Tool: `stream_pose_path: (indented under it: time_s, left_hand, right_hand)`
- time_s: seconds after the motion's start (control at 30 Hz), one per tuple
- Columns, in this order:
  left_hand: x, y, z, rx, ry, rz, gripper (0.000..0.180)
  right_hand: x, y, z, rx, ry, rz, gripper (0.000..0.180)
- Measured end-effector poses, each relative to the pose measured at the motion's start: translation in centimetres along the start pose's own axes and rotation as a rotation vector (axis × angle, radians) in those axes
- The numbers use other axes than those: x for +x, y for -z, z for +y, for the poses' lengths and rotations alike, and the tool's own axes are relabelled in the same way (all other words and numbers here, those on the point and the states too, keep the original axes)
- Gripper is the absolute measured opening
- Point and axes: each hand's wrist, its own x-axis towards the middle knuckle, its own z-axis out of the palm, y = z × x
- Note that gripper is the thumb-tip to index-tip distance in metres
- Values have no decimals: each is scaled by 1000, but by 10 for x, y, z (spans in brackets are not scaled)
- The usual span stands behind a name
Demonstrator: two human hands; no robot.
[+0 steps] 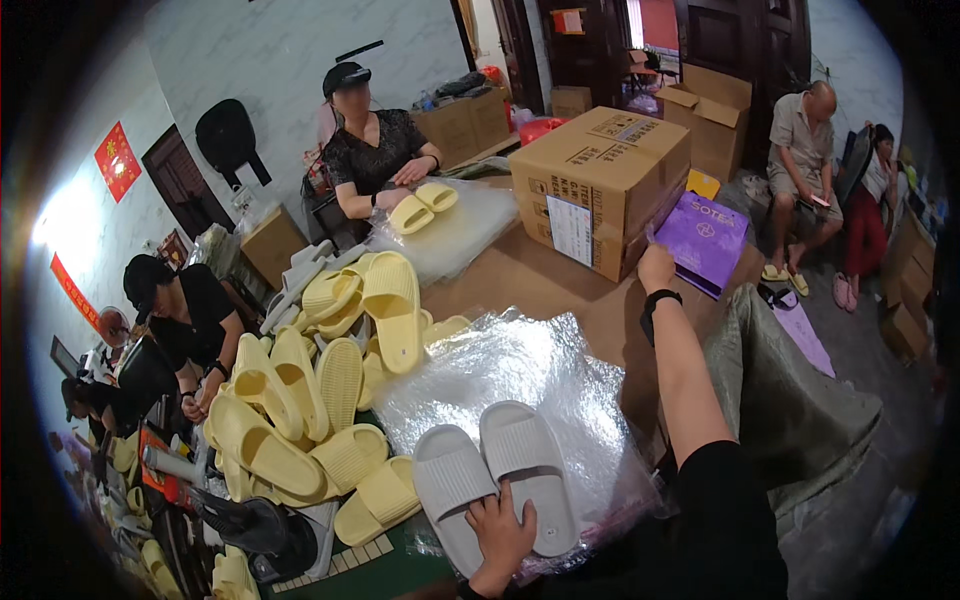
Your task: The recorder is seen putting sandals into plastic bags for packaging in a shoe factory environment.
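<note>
A pair of grey slide slippers [540, 470] lies side by side on a pile of shiny clear plastic bags [610, 410] in front of me. My left hand [500, 530] rests on them with its fingers spread, over the inner edges of both slippers. Stretched out to the far right, my right hand [657, 265] has its fingers closed at the near left edge of a purple printed bag [705, 240]. That bag lies flat at the table's right side, beside a large cardboard box [600, 185]; whether more bags lie under it, I cannot tell.
Many yellow slippers [265, 455] are heaped on the left. Across the table, a person [375, 150] has yellow slippers [425, 207] on clear bags; another person [190, 320] works at the left. A grey-green sack [790, 390] hangs at the right. Two people sit beyond it.
</note>
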Motion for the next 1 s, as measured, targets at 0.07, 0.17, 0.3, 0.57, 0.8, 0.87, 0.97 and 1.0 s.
stream_pose_path:
  time_s: [0.07, 0.17, 0.3, 0.57, 0.8, 0.87, 0.97, 1.0]
  left_hand:
    - [1, -1, 1, -12, 3, -8, 56]
    - [1, -1, 3, -12, -7, -1, 56]
    - [-3, 2, 0, -13, 10, 4, 57]
    - [-3, 9, -7, -80, 65, -37, 55]
    - [6, 28, 15, -276, 141, -126, 63]
    - [8, 41, 33, -275, 193, -107, 63]
    - [15, 47, 52, -455, 146, -71, 65]
    - [18, 46, 59, -562, 125, -8, 65]
  right_hand:
    - [2, -4, 2, -46, -13, 8, 22]
    - [3, -6, 6, -15, -9, -34, 30]
    - [-5, -12, -6, 82, -23, 0, 45]
    - [-11, -5, -4, 108, 139, -315, 60]
    - [-168, 176, -82, 902, 313, -687, 22]
    - [-220, 216, -54, 658, 458, -945, 10]
    - [-279, 283, -51, 593, 783, -1309, 20]
    - [-285, 293, -49, 467, 997, -1191, 25]
